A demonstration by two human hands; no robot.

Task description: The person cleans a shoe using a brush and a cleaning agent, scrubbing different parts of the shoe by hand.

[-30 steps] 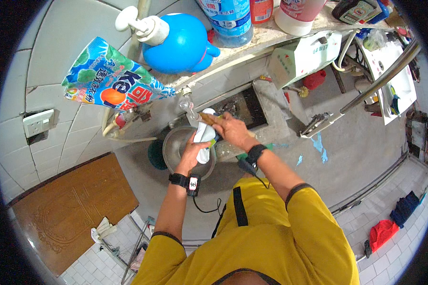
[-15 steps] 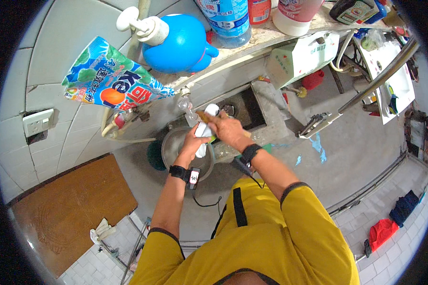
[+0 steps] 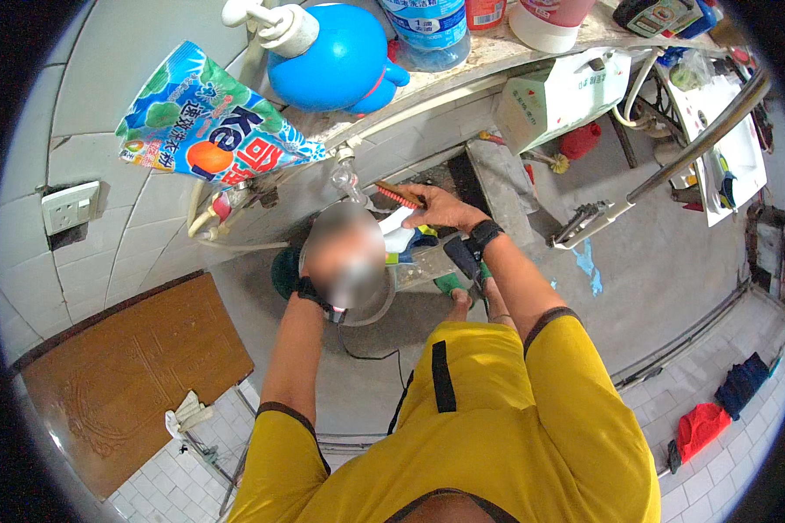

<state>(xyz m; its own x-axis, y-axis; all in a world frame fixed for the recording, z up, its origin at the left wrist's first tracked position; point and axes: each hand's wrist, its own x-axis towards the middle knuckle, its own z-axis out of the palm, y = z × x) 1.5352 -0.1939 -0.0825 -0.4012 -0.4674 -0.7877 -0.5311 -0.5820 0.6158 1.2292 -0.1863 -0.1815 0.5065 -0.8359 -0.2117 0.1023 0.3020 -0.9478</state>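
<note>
My right hand (image 3: 445, 210) is closed around a scrubbing brush (image 3: 396, 193) with a brown back and red bristles, held over the sink's edge. Just below the brush is a white item (image 3: 396, 234) whose kind I cannot make out; it lies close to my right fingers. My left hand (image 3: 340, 253) is over the round grey basin (image 3: 378, 309), to the left of the brush. A blur covers that hand and most of the basin's inside, so its fingers and anything in them are hidden. Yellow and dark blue items (image 3: 417, 244) show beside the basin.
A tap (image 3: 345, 174) sticks out from the wall above the basin. On the ledge stand a blue pump bottle (image 3: 327, 59) and several other bottles, with a detergent bag (image 3: 209, 131) hanging in front. A metal pole (image 3: 698, 148) slants across at right. A brown board (image 3: 139, 375) lies at left.
My hands have moved apart: the left went down over the basin, the right shifted slightly right and up with the brush. Earlier, the left held a white item under the brush.
</note>
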